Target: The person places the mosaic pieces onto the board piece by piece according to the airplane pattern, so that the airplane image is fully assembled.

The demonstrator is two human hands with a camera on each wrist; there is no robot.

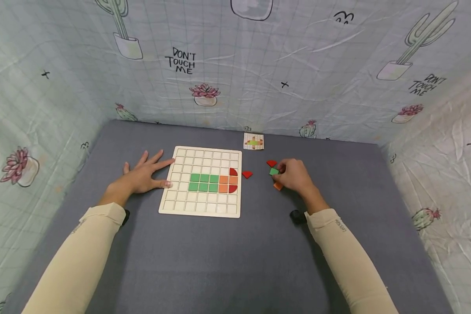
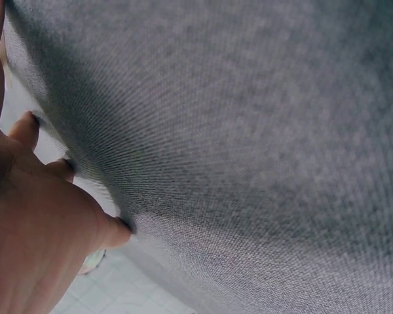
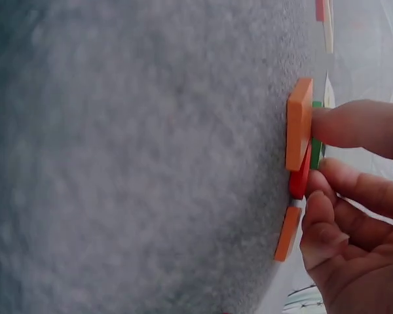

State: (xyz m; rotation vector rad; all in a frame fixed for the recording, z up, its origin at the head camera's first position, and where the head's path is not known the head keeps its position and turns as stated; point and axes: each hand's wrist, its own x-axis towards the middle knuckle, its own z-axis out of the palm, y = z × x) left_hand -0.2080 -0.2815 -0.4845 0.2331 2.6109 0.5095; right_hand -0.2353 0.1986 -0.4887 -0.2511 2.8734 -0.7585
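My left hand (image 1: pixel 140 175) lies with spread fingers at the left edge of a white grid board (image 1: pixel 200 213), its thumb and index finger touching the rim. On the board sit several green square tiles (image 1: pixel 204 178), orange squares (image 1: pixel 223 179) and red rounded pieces (image 1: pixel 233 189). To the right of the board, my right hand (image 1: pixel 295 175) pinches a green square tile (image 1: pixel 274 171) between thumb and fingers. Around that hand lie a red piece (image 1: pixel 271 163) and an orange tile (image 1: pixel 278 186). The right wrist view shows another orange tile (image 3: pixel 288 233) under the fingers.
Another red piece (image 1: pixel 247 174) lies just off the board's right edge. A small picture card (image 1: pixel 253 141) with a coloured pattern rests at the back of the grey tabletop (image 1: pixel 204 261). Printed cloth (image 1: pixel 259 65) hangs behind and at both sides.
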